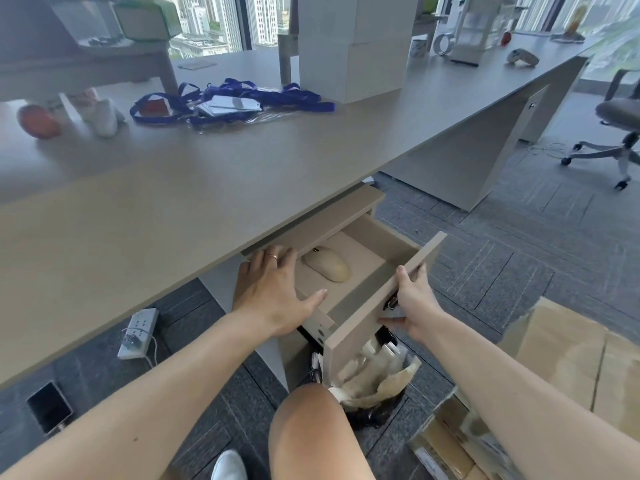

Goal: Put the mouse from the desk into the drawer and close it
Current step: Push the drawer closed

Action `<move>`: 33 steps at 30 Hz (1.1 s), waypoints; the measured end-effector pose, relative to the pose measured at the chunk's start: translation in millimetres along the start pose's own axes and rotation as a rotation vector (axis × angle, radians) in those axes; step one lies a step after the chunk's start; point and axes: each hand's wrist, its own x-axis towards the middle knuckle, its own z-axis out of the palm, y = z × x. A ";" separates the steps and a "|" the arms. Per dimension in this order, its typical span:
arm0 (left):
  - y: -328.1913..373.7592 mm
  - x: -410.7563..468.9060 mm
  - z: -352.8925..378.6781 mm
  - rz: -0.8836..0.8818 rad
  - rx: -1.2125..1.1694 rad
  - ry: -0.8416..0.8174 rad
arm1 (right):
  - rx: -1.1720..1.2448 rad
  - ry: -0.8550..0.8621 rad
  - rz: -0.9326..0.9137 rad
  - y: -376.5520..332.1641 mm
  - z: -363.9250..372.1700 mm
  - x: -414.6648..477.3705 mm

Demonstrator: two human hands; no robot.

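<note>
A cream-coloured mouse (327, 263) lies inside the open top drawer (375, 237) under the desk (173, 188). My left hand (273, 292) hovers over the drawer's left side with its fingers spread, just left of the mouse and holding nothing. My right hand (414, 299) grips the drawer front panel (381, 306) at its top edge, thumb on the inside and fingers on the outer face near the lock.
Blue lanyards with badges (228, 100) and a white box (349, 46) sit on the desk. A lower drawer holds packets (374, 372). A power strip (138, 332) lies on the floor left, cardboard boxes (561, 358) right, an office chair (620, 126) far right. My knee (311, 431) is below.
</note>
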 end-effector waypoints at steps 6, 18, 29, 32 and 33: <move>-3.8 -0.6 -0.6 0.029 -0.004 0.032 | -0.001 -0.022 -0.020 -9.2 39.1 26.6; -26.7 9.3 11.7 0.135 0.028 0.177 | 0.027 -0.069 0.027 -28.3 95.1 52.3; -32.8 16.4 8.6 0.138 -0.074 0.220 | 0.134 -0.124 0.069 -37.6 112.1 56.9; -33.9 17.1 10.9 0.129 -0.089 0.232 | 0.134 -0.119 0.071 -40.6 114.1 51.8; -34.1 17.1 11.5 0.127 -0.094 0.234 | 0.141 -0.116 0.076 -40.8 114.0 51.1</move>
